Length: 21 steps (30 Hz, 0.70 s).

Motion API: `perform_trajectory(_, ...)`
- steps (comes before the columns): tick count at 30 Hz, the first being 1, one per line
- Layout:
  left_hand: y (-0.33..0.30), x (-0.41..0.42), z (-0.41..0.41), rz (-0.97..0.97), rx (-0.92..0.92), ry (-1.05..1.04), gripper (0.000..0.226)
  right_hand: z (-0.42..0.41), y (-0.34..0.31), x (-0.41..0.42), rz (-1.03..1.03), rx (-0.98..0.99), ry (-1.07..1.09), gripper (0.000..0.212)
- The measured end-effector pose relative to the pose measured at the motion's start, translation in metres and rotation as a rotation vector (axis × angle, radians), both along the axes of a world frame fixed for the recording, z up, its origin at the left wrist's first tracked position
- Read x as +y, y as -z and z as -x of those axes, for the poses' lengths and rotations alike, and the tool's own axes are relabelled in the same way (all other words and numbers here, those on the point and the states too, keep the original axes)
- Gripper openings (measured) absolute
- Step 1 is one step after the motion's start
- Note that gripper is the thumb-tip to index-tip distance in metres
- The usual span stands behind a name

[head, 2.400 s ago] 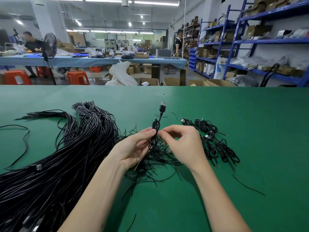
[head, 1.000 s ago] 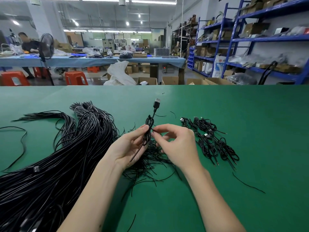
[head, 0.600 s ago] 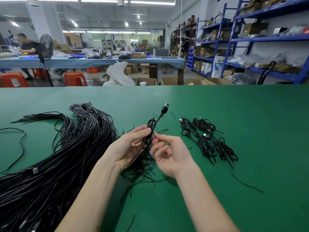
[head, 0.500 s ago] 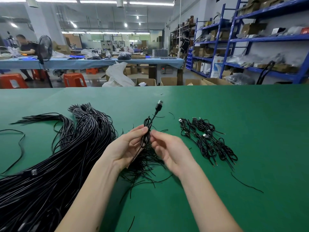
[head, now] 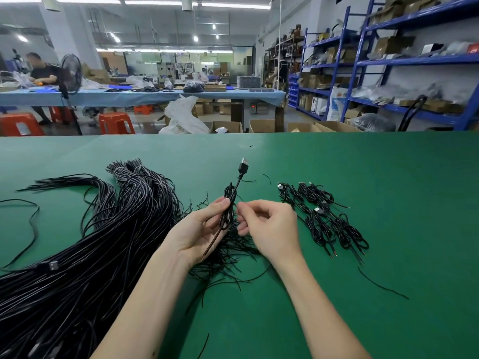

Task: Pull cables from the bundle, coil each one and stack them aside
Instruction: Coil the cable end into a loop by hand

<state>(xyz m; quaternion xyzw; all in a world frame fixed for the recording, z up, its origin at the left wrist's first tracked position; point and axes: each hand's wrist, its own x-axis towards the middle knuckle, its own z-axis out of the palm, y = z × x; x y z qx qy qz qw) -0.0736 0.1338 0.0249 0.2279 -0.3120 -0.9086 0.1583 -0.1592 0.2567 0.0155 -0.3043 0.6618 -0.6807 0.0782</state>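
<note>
A thick bundle of long black cables [head: 108, 244] lies across the left of the green table [head: 388, 177]. My left hand [head: 199, 229] pinches a coiled black cable [head: 229, 203] upright over the table's middle; its USB plug [head: 243, 165] sticks up and away, and its bare tail runs down across the palm. My right hand [head: 269, 226] is just right of the coil, fingers curled, with thumb and forefinger at the coil's side. Whether they grip a strand is hidden. A stack of coiled cables [head: 326, 218] lies to the right.
Thin black wire offcuts [head: 225, 255] are scattered under my hands, and one loose strand [head: 381, 283] lies right of the stack. A single cable [head: 28, 224] curls at the far left. Beyond the table's far edge stand boxes, red stools, a fan and blue shelves.
My right hand, spread open beside the coil half a second ago, has curled its fingers and come back to the coil. The left hand keeps the coil in the same place.
</note>
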Motion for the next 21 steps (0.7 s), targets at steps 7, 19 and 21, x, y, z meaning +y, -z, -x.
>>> perform_trajectory(7,-0.001,-0.004,-0.002,0.024,-0.012,-0.004,0.040,0.002,-0.014,0.007,0.003,-0.664,-0.276,0.025)
perform_trajectory(19,0.002,-0.007,0.001,-0.023,0.001,0.018,0.025,0.016,0.004,0.012,-0.178,0.597,0.036,0.017)
perform_trajectory(21,0.002,-0.006,0.001,-0.029,0.011,0.021,0.029,0.017,0.008,0.011,-0.148,0.690,0.083,0.017)
